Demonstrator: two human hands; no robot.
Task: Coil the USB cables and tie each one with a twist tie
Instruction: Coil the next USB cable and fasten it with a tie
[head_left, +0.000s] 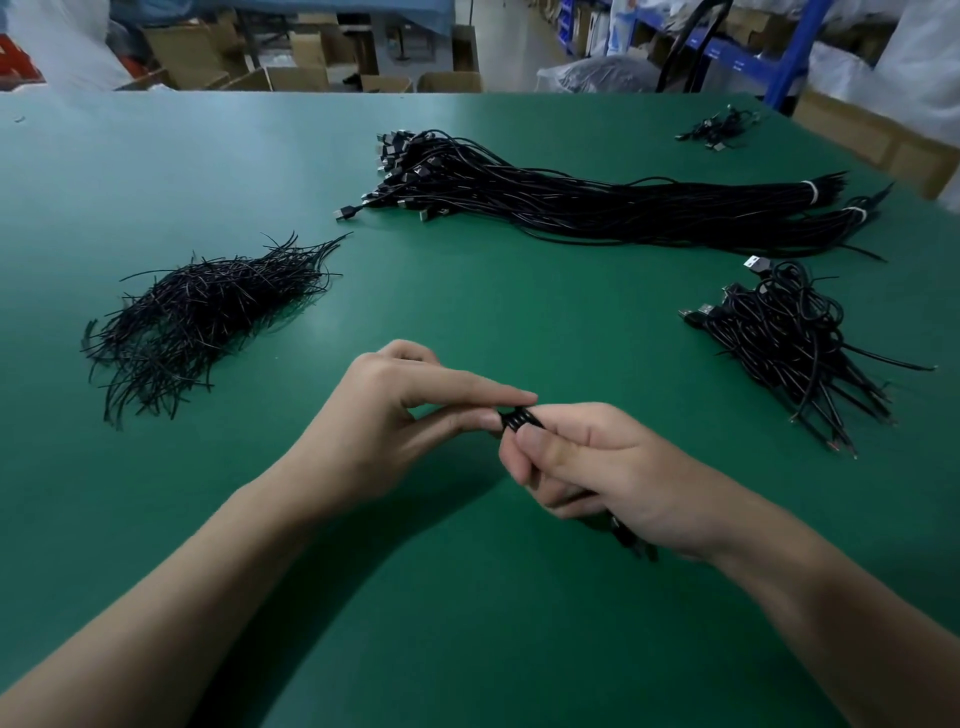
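Green table (467, 597), warehouse shelving behind; shelf labels too blurred to read. Coiled USB cable (519, 420) held above the table's near centre: right hand (597, 467) curled round its body, left hand (395, 415) pinching its upper end. Twist-tie pile (202, 317) left; tied coils (784, 332) right; uncoiled bundle (571, 202) beyond.

**Q:** What kind of place is shown?

**A:** A warehouse packing area. A wide green work table (467, 613) carries bulk bundles of black cables (623, 208) and a heap of twist ties (208, 312). Behind it are open cardboard boxes (306, 62) on the floor, with blue steel shelving (795, 57) at right.
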